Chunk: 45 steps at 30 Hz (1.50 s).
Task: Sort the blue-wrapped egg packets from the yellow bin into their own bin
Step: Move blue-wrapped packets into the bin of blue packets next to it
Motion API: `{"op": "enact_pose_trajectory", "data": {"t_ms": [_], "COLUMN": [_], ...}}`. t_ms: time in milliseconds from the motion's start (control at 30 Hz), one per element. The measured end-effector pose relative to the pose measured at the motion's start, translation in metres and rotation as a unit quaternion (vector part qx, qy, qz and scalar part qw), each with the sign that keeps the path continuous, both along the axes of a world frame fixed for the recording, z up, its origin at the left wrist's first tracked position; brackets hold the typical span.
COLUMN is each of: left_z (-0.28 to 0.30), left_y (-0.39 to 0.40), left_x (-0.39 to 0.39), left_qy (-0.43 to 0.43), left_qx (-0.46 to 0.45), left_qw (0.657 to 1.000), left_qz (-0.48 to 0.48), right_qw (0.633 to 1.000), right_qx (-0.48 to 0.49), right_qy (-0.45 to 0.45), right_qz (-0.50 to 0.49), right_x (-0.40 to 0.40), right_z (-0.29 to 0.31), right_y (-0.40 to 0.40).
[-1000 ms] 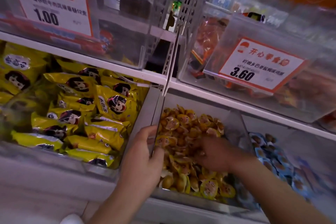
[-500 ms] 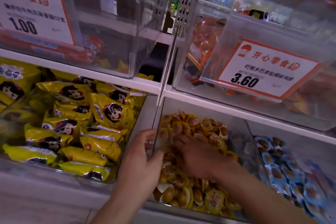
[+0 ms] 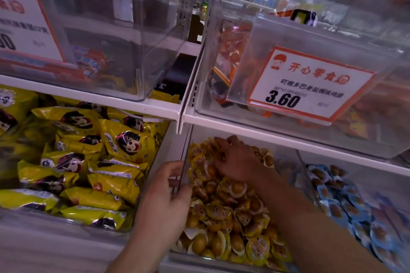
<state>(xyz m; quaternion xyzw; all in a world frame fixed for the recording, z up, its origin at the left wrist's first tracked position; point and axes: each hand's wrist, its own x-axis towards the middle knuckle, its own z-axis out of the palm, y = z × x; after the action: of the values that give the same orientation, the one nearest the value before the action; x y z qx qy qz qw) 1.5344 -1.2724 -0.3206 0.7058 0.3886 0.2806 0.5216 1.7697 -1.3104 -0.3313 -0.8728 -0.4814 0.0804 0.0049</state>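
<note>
A clear bin (image 3: pixel 286 162) on the lower shelf is heaped with yellow-wrapped egg packets (image 3: pixel 224 213). My right hand (image 3: pixel 235 159) lies palm down on the far part of that heap, fingers spread and dug among the packets; what it touches underneath is hidden. My left hand (image 3: pixel 165 197) grips the bin's left wall (image 3: pixel 184 175), thumb inside and fingers outside. To the right, a second clear bin holds blue-wrapped egg packets (image 3: pixel 346 206). No blue packet shows in the yellow heap.
Left of the egg bin lies a bin of large yellow snack bags (image 3: pixel 88 162). The shelf above carries clear bins with price cards, one reading 3.60 (image 3: pixel 310 86), overhanging the back of the lower bins.
My right hand has slid from the middle of the yellow heap toward its far edge. My left hand has kept its grip on the bin wall. The camera has moved closer.
</note>
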Motion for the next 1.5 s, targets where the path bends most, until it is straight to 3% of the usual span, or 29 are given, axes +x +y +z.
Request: {"op": "enact_pose_trajectory", "data": {"t_ms": [100,200,367,467,533,633,700,800,933,1100,1133,1167,1200,1267,1300,1367,1500], "left_z": [0.001,0.003,0.001,0.000,-0.001,0.000,0.002,0.003,0.002,0.004,0.006,0.007,0.008,0.005,0.003,0.001,0.000], "left_y": [0.001,0.000,0.001,0.002,0.002,0.001,0.000,0.001,0.000,0.000,-0.001,-0.002,-0.002,-0.001,0.000,0.002,0.002], "left_x": [0.001,0.002,0.003,0.003,0.002,0.002,0.002,0.002,0.002,0.002,0.002,0.002,0.002,0.001,0.001,0.002,0.003], "left_qy": [-0.001,-0.010,-0.022,-0.025,-0.018,-0.008,-0.007,-0.002,-0.002,-0.011,-0.017,-0.022,-0.025,-0.022,-0.019,-0.014,-0.019], "left_qx": [0.001,-0.001,0.004,0.009,0.006,0.002,0.000,-0.002,-0.004,-0.001,-0.003,-0.005,-0.005,-0.001,0.003,0.012,0.018], "left_qw": [1.000,1.000,1.000,1.000,1.000,1.000,1.000,1.000,1.000,1.000,1.000,1.000,1.000,1.000,1.000,1.000,1.000], "left_qz": [0.000,0.002,0.008,0.011,0.008,0.006,0.010,0.006,0.002,0.002,0.002,0.001,0.001,-0.002,-0.004,-0.006,-0.001], "right_qw": [0.997,0.989,0.991,0.976,0.965,0.963,0.949,0.939,0.880,0.763,0.755,0.757,0.799,0.913,0.946,0.970,0.988], "right_qx": [0.008,0.024,-0.042,-0.044,0.040,0.180,0.158,0.092,0.179,0.247,0.243,0.245,0.214,0.125,0.095,0.068,0.053], "right_qy": [0.075,0.146,0.060,0.187,0.252,0.174,0.161,0.163,0.256,0.507,0.535,0.543,0.514,0.375,0.306,0.232,0.128], "right_qz": [-0.034,0.009,0.112,0.102,0.055,-0.098,-0.219,-0.288,-0.358,-0.314,-0.292,-0.269,-0.228,-0.103,-0.047,0.030,0.070], "right_x": [-0.016,-0.045,-0.098,-0.094,-0.075,-0.026,-0.004,0.003,0.006,-0.012,-0.020,-0.029,-0.039,-0.056,-0.065,-0.083,-0.109], "right_z": [-0.011,-0.002,0.016,0.033,0.046,0.051,0.046,0.023,0.003,0.014,0.017,0.018,0.022,0.026,0.024,0.023,0.020], "right_y": [0.005,-0.008,-0.055,-0.068,-0.066,-0.055,-0.045,-0.027,-0.019,-0.001,0.002,0.003,0.001,-0.014,-0.022,-0.051,-0.100]}}
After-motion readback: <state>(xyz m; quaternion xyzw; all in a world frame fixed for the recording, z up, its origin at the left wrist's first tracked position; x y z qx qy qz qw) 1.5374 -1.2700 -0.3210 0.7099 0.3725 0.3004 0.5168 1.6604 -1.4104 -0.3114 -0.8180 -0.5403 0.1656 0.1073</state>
